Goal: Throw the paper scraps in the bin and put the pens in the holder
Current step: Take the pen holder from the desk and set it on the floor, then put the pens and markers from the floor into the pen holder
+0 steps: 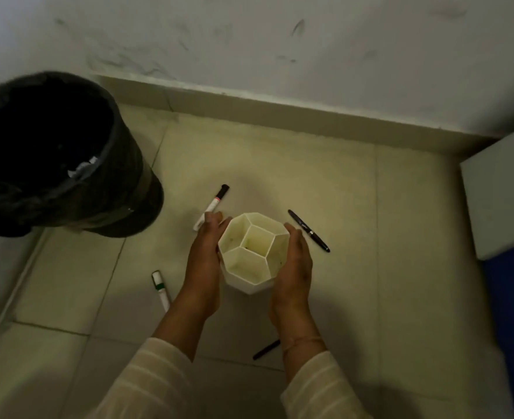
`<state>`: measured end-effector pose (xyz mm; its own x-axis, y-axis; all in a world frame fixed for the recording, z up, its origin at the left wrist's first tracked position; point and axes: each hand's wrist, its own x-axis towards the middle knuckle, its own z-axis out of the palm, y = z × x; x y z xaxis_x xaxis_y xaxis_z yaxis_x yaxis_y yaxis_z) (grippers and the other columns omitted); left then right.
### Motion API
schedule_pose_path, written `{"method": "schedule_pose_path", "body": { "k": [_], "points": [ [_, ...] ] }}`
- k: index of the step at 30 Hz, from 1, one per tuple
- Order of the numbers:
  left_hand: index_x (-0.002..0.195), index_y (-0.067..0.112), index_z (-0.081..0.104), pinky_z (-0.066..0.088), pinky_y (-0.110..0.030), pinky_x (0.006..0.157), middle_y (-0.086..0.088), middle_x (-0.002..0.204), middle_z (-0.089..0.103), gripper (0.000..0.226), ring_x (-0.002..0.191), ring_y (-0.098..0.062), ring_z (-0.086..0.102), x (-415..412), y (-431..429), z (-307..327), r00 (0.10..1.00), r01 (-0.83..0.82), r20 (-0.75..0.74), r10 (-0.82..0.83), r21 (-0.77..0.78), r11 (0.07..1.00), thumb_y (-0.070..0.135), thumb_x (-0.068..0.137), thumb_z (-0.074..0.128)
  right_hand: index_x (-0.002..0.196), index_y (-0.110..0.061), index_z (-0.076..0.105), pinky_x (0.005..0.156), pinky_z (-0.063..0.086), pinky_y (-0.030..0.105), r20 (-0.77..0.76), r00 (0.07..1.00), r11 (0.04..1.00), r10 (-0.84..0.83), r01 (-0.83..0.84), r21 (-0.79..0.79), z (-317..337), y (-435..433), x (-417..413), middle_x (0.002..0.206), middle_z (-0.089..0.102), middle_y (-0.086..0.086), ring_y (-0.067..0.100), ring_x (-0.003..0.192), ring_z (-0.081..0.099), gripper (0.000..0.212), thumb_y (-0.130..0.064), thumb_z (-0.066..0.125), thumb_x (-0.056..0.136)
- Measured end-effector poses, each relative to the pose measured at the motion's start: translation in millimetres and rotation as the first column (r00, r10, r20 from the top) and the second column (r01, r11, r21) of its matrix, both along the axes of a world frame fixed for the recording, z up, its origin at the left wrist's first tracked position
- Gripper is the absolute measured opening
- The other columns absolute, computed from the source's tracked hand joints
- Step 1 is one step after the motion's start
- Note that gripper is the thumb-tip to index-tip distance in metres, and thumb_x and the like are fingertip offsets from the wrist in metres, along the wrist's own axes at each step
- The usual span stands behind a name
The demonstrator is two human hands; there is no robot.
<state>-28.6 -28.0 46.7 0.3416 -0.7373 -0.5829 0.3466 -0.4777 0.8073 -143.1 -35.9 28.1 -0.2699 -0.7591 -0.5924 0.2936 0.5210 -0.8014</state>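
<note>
A white pen holder (254,252) with honeycomb compartments stands on the tiled floor, its compartments empty. My left hand (204,252) presses its left wall and my right hand (296,261) cups its right wall. A white marker with a black cap (212,205) lies just past my left fingers. A white marker with a green band (160,289) lies left of my left wrist. A black pen (308,230) lies right of the holder. Another black pen (266,349) peeks out between my forearms. The bin (53,155), lined with a black bag, holds white paper scraps (83,169).
A wall with a skirting ledge (280,107) runs behind the holder. A white box (503,192) on something blue (512,313) stands at the right. The bin fills the left rear corner.
</note>
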Motion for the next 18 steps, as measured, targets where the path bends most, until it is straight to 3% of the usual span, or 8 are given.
{"method": "schedule_pose_path", "body": {
  "k": [3,6,8,10,12,14,15,18],
  "points": [
    [0.131,0.037,0.061,0.056,-0.037,0.092,0.013,0.115,0.078,0.061,0.111,-0.013,0.073,8,-3,-27,1.0,-0.013,-0.022,0.013,0.002,1.0,0.074,0.086,0.041,0.125,-0.041,0.069,0.086,0.06,0.03,-0.062,0.997,0.997,0.035,-0.039,-0.062,-33,1,3,0.122,0.073,-0.013,0.005,0.104,0.072,0.03,-0.045,0.046,0.106],
    [0.099,0.046,0.077,0.059,-0.033,0.084,0.018,0.099,0.08,0.045,0.095,-0.004,0.076,12,-11,-35,0.999,0.032,0.008,-0.032,-0.029,0.999,0.068,0.098,0.037,0.124,-0.039,0.07,0.09,0.059,0.031,-0.089,0.995,0.992,0.043,-0.053,-0.117,-45,-6,4,0.122,0.073,-0.014,0.007,0.109,0.07,0.03,-0.045,0.049,0.104],
    [0.103,0.043,0.074,0.058,-0.037,0.086,0.014,0.101,0.081,0.046,0.094,-0.007,0.076,17,-18,-40,0.997,0.054,0.062,-0.054,-0.001,0.999,0.07,0.097,0.037,0.115,-0.031,0.076,0.091,0.058,0.034,-0.099,0.995,0.994,0.009,-0.019,-0.109,-49,-17,3,0.116,0.076,-0.008,0.013,0.106,0.072,0.032,-0.046,0.05,0.102],
    [0.113,0.038,0.069,0.058,-0.04,0.088,0.008,0.103,0.08,0.045,0.096,-0.013,0.076,27,-25,-49,0.971,0.1,0.217,-0.105,0.033,0.994,0.071,0.094,0.044,0.102,-0.016,0.078,0.089,0.056,0.036,-0.123,0.991,0.991,-0.056,0.04,-0.129,-54,-30,-6,0.104,0.079,0.005,0.021,0.097,0.073,0.04,-0.043,0.049,0.104],
    [0.119,0.033,0.069,0.057,-0.041,0.092,0.005,0.108,0.078,0.042,0.1,-0.02,0.073,43,-37,-63,0.82,0.175,0.538,-0.195,0.09,0.981,0.062,0.09,0.058,0.095,-0.009,0.076,0.083,0.053,0.032,-0.283,0.952,0.979,-0.114,0.06,-0.195,-60,-47,-24,0.092,0.077,0.006,0.023,0.09,0.07,0.035,-0.034,0.053,0.104],
    [0.127,0.027,0.067,0.054,-0.037,0.092,-0.001,0.117,0.074,0.041,0.107,-0.028,0.069,60,-51,-76,0.578,0.219,0.757,-0.303,0.214,0.952,0.043,0.089,0.069,0.1,-0.012,0.076,0.08,0.048,0.028,-0.575,0.818,0.981,-0.014,-0.1,-0.167,-73,-66,-52,0.095,0.075,0.002,0.026,0.096,0.07,0.02,-0.025,0.062,0.099],
    [0.13,0.024,0.065,0.052,-0.037,0.091,-0.005,0.12,0.073,0.044,0.108,-0.031,0.068,67,-56,-82,0.48,0.245,0.802,-0.355,0.266,0.932,0.036,0.088,0.073,0.106,-0.012,0.075,0.082,0.048,0.028,-0.707,0.7,0.973,0.104,-0.218,-0.073,-80,-72,-65,0.102,0.076,0.006,0.029,0.101,0.069,0.019,-0.023,0.064,0.095],
    [0.128,0.017,0.065,0.053,-0.036,0.082,-0.011,0.116,0.073,0.048,0.101,-0.034,0.069,83,-65,-100,0.258,0.297,0.848,-0.462,0.385,0.874,0.025,0.082,0.08,0.118,-0.013,0.073,0.09,0.053,0.041,-0.859,0.314,0.86,0.405,-0.45,0.241,-102,-81,-90,0.119,0.067,0.015,0.038,0.113,0.061,0.031,-0.025,0.067,0.091]
  ]
}}
